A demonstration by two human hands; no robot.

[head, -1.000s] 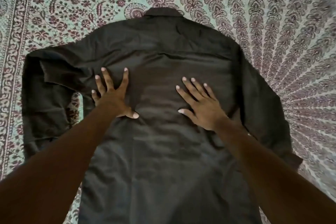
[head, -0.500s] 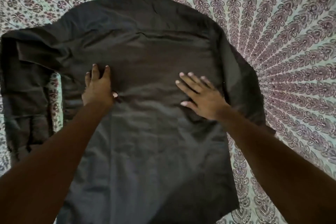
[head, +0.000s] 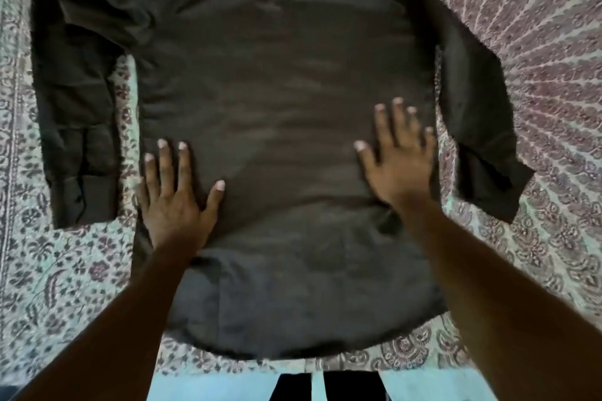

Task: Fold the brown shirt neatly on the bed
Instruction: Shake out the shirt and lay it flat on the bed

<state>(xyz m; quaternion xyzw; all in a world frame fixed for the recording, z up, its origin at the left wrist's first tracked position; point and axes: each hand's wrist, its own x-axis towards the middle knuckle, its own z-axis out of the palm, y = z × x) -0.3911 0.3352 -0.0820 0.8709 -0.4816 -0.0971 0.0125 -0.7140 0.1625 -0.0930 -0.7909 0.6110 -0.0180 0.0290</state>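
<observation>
- The brown shirt (head: 277, 140) lies spread flat on the bed (head: 537, 26), on a patterned bedspread. Its plain side faces up, its top runs out of view at 12 o'clock, and its curved hem (head: 293, 345) is at 6 o'clock.
- The left hand (head: 172, 202) rests palm down on the shirt's body at about 8 o'clock from its middle. The fingers are straight and a little apart, pointing to 12 o'clock, and the thumb is splayed toward 2 o'clock. It holds nothing; it only presses on the cloth, with the little finger right at the shirt's side edge.
- The right hand (head: 400, 166) lies flat on the body at about 4 o'clock from the middle. Its fingers are spread wide and point to 12 o'clock, with the thumb out toward 10 o'clock. It is blurred, but it grips nothing. The outer fingers reach the side seam.
- A small crease (head: 387, 221) puckers the cloth just beside the right wrist.
- The sleeve at 9 o'clock (head: 75, 107) bends at the shoulder and runs down toward 6 o'clock. A strip of bedspread shows between it and the body.
- The sleeve at 3 o'clock (head: 482, 127) slants out toward 4 o'clock, its cuff lying apart from the body.
- Both forearms come in from 6 o'clock.
</observation>
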